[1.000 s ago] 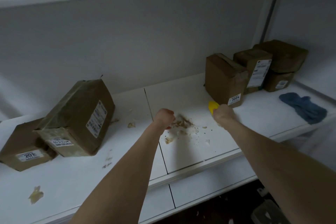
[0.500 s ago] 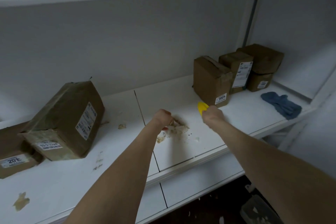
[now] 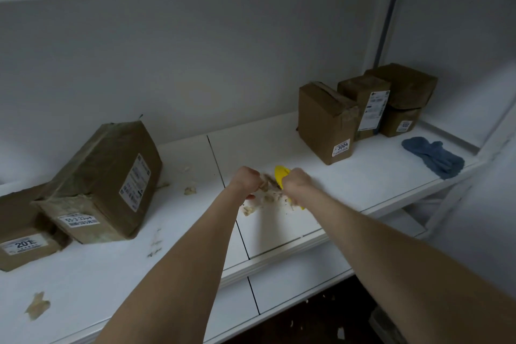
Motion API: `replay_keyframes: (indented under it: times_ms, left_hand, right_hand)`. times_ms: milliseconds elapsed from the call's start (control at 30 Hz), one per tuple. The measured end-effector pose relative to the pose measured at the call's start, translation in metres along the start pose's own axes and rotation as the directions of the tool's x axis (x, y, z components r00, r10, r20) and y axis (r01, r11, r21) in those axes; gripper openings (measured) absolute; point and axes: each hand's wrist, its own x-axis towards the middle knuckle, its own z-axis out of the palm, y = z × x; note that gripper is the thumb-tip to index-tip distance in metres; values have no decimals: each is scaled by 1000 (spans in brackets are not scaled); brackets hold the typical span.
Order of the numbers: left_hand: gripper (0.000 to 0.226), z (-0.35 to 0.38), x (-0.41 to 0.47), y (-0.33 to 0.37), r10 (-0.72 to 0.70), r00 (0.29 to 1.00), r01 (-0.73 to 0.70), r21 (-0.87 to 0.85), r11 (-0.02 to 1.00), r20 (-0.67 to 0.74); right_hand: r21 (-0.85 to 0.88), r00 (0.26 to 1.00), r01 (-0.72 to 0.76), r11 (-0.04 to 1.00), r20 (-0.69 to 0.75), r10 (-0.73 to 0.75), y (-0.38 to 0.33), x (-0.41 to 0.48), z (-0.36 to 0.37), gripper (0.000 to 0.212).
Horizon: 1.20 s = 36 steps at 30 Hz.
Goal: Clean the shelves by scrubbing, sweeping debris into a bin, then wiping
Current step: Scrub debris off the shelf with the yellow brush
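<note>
On the white shelf [image 3: 349, 184] lies a pile of brownish-white debris [image 3: 268, 195]. My right hand [image 3: 297, 184] grips a yellow scraper [image 3: 279, 174] pressed against the right side of the pile. My left hand [image 3: 247, 180] is curled into a fist at the left side of the pile, touching it; whether it holds any debris is hidden. Both hands nearly meet over the pile. Smaller stuck bits [image 3: 190, 190] lie to the left, and a tan smear [image 3: 37, 305] marks the shelf's near left.
A large taped cardboard box [image 3: 103, 184] leans on a smaller box [image 3: 22, 240] at the left. Several cardboard boxes [image 3: 363, 109] stand at the back right. A blue cloth [image 3: 434, 156] lies at the right end. A lower shelf [image 3: 293, 282] and crumbs on the dark floor [image 3: 329, 315] lie below.
My right hand has moved left with the yellow scraper, pushing the debris toward my left fist. The pile is now tighter between both hands. The camera has shifted slightly.
</note>
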Motion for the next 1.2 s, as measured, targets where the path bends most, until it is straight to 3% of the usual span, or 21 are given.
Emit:
replay_keyframes:
  times_ms: [67,133,200,267,400,533,733,833,967,1067,1200]
  left_hand:
    - [28,-7,0,-1,-2,1000,0,-97,995,-22]
    - [22,-12,-2,0,3,1000,-3,-231,973,-2]
    - [15,-12,-6,4,67,997,-51,-290,956,45]
    - [14,-11,-8,10,125,990,-101,-284,954,70]
    - [21,-16,-1,15,114,992,-123,-179,976,-60]
    - [14,-37,10,6,79,959,-112,-106,988,-272]
    - [33,-80,28,-23,-34,926,125,221,967,-375]
    - [35,-74,34,-36,-124,931,221,262,939,-342]
    - [30,-47,32,-29,-122,961,162,145,976,-249]
    - [40,-18,23,-18,-140,980,152,79,985,-139]
    - [43,-2,16,-7,-83,996,84,77,993,-20]
  right_hand:
    - [30,999,-32,999,-40,34,-4,6,-18,26]
    - [235,997,-65,970,-30,74,-10,14,-24,20]
    - [494,992,-129,860,56,117,-24,22,-16,12]
    - [607,984,-178,774,131,123,-38,32,-3,10]
    - [593,964,-237,769,244,109,-64,40,27,18]
    - [535,974,-132,834,226,9,-78,33,37,11]
    - [498,991,-67,865,135,-1,-47,57,20,21]
    - [525,992,-87,847,126,24,-31,65,16,23]
    - [530,992,-100,842,118,44,-18,71,15,25]
    - [525,992,-95,846,121,36,-17,71,20,22]
    - [464,996,-24,885,82,-16,-26,67,22,24]
